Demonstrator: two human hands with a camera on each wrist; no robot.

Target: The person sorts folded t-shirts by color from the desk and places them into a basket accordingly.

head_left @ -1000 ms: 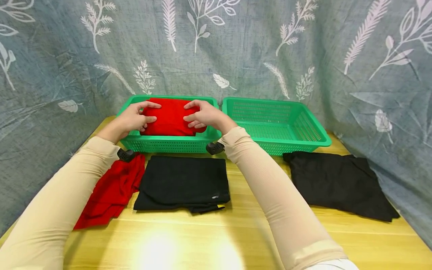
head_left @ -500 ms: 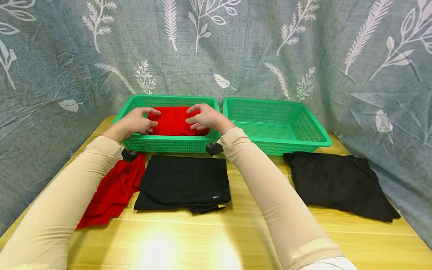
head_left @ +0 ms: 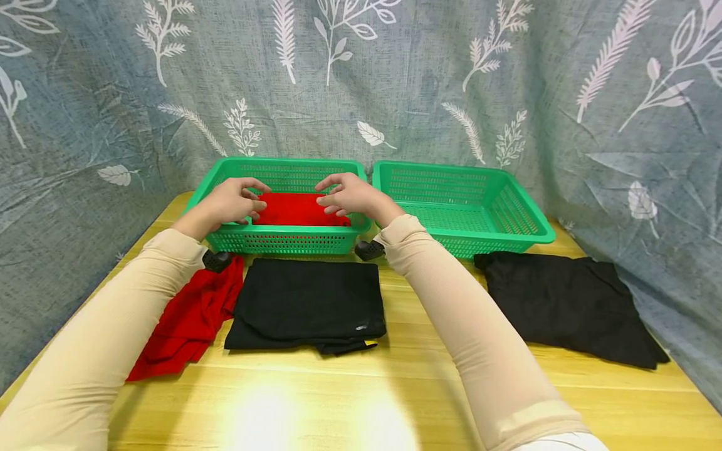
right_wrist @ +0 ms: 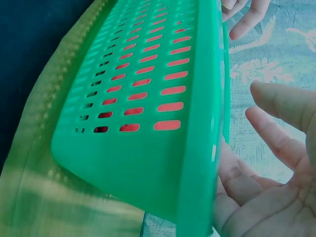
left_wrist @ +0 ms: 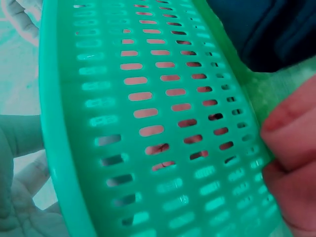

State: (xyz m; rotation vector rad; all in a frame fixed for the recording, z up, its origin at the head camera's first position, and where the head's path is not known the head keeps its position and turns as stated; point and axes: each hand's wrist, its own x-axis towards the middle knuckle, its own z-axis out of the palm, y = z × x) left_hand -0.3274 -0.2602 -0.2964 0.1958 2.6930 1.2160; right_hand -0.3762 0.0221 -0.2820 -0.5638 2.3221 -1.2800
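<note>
A folded red cloth lies low inside the left green basket, and its colour shows through the slots in the right wrist view. Over the basket's left end is my left hand, fingers loosely bent and nothing gripped. My right hand hovers at the right end, thumb and fingers spread apart with nothing between them. In the right wrist view that right hand appears beyond the basket's rim, palm in sight. The basket's slotted wall hides part of the left hand in the left wrist view.
A second green basket stands to the right, with nothing in it. In front are a folded black garment and, under my left forearm, a rumpled red cloth. Another black cloth lies right. A patterned curtain hangs behind.
The red cloth has gone down into the left basket and out of both hands' hold. The fingers have come off it, and the hands stay above the basket.
</note>
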